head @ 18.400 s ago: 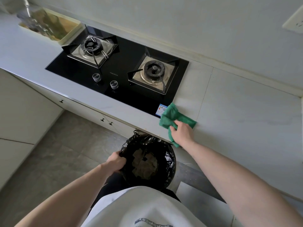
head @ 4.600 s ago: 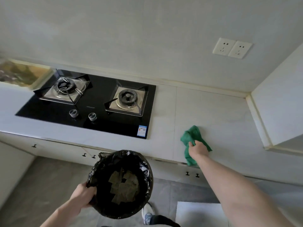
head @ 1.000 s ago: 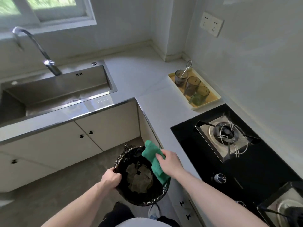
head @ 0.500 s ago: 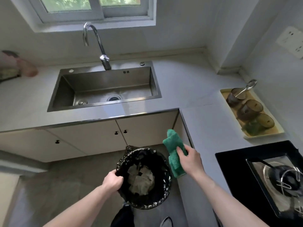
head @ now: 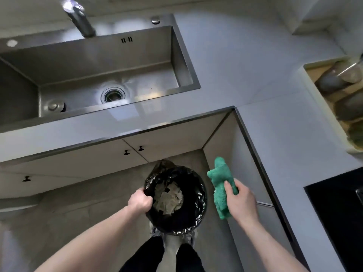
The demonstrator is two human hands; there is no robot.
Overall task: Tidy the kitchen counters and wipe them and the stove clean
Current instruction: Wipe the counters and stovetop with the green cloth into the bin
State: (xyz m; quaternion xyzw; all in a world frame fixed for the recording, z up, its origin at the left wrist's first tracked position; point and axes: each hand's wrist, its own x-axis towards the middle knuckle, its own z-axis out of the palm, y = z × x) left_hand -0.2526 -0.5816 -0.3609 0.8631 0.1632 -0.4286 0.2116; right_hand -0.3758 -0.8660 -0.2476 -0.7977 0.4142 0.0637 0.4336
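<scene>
1. Head view, the hands: the person stands in the inner corner of the L-shaped counter (head: 255, 61), looking down. The left hand (head: 139, 201) has its fingers curled over the rim of a small bin lined with a black bag (head: 193, 211) and holds it up off the floor, in front of the legs. The right hand (head: 240, 203) grips a bunched green cloth (head: 221, 183); the cloth hangs in the air beside the bin, off the counter, just inside the counter's front edge.

2. Head view, what looks done: pale scraps of paper or tissue (head: 169, 197) lie in the bottom of the bin, so I judge some rubbish has been collected. The counter stretch between the sink (head: 98, 75) and the right-hand run shows no loose items or obvious spills. A tray (head: 308, 91) with dark glasses sits near the right edge of the counter.

3. Head view, what seems left: only a black corner of the stove (head: 334, 213) shows at the lower right, too little to say whether it is clean. The strip of counter in front of the sink and the area round the tap (head: 80, 20) are glossy, but blur hides any marks. With the cloth lifted clear of every surface, no wiping is under way; I judge the task partly done, with the sink side likely next.
</scene>
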